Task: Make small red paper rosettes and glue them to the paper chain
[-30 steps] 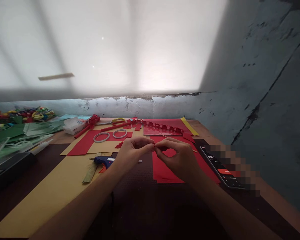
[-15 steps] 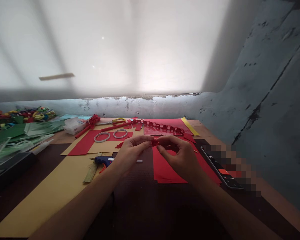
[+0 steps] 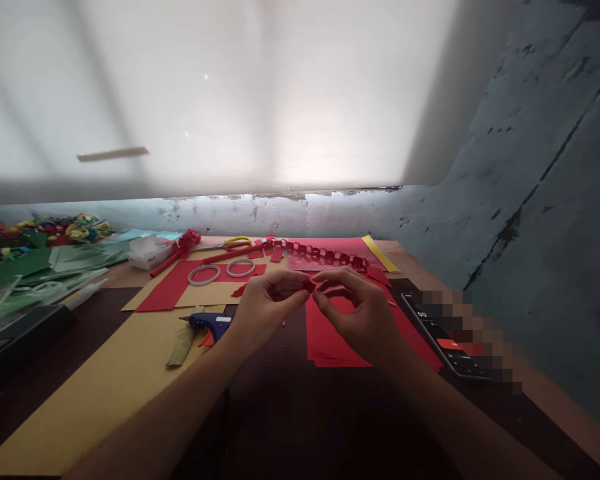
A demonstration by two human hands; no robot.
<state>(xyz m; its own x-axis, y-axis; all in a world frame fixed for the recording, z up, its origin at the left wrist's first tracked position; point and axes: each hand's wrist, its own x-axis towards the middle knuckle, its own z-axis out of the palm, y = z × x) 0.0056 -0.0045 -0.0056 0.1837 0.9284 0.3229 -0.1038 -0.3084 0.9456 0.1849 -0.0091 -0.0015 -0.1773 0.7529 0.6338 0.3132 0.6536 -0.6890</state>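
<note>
Between the fingertips of both hands is a small red paper piece (image 3: 311, 285), mostly hidden by the fingers. My left hand (image 3: 267, 303) pinches it from the left with thumb and fingers. My right hand (image 3: 357, 303) meets it from the right, its thumb and fingers curved around its edge. Under and beyond the right hand lie red paper sheets (image 3: 335, 343). Past the hands, a red paper chain (image 3: 325, 253) of linked loops stretches across the table. A blue glue gun (image 3: 213, 323) rests left of my left forearm.
Two tape rings (image 3: 204, 275) lie on red and tan paper. Yellow-handled scissors (image 3: 237, 243) and a red paper flower (image 3: 187, 241) sit behind. A phone (image 3: 443, 340) lies at right, a clear plastic box (image 3: 151, 251) at left. A white panel (image 3: 280, 100) hangs low beyond the table.
My fingers have shifted slightly around the red paper piece, and the left hand has turned a little. The things on the table have stayed where they were.
</note>
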